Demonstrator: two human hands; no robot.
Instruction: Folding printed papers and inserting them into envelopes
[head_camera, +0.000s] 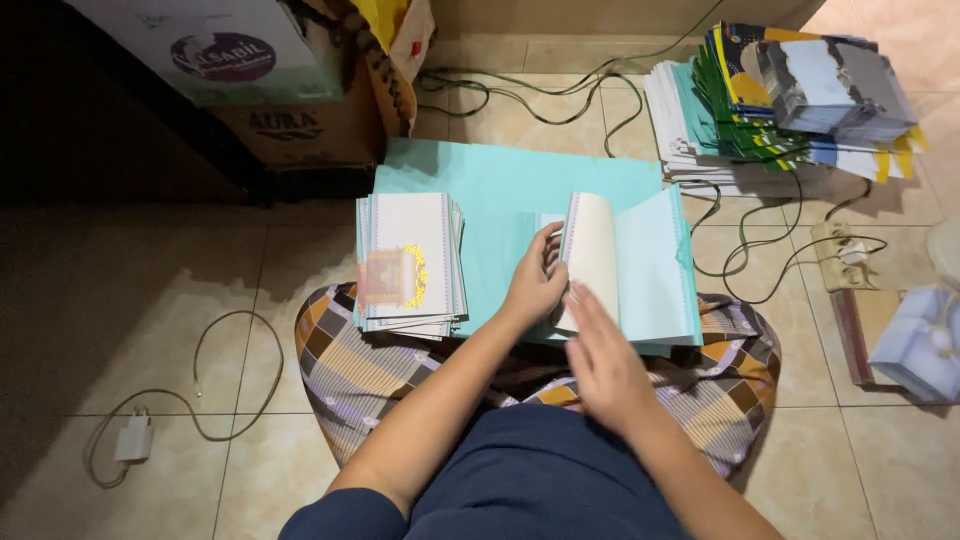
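An open booklet (640, 262) with a teal cover lies on my lap, its cream pages standing up in the middle. My left hand (535, 280) grips the left edge of those pages, fingers curled around them. Flat and blurred, my right hand (600, 355) rests on the lower part of the pages, fingers together and extended. To the left lies a stack of white printed booklets (410, 262) with a gold and pink emblem on top. Both stacks sit on large teal sheets (500, 185) spread over my checked sarong (360, 365).
Cardboard boxes (290, 120) stand at the back left. A pile of teal, green and yellow printed sheets (780, 100) sits at the back right, with cables and a power strip (845, 255) beside it. A charger with its cord (135, 437) lies on the tiled floor at left.
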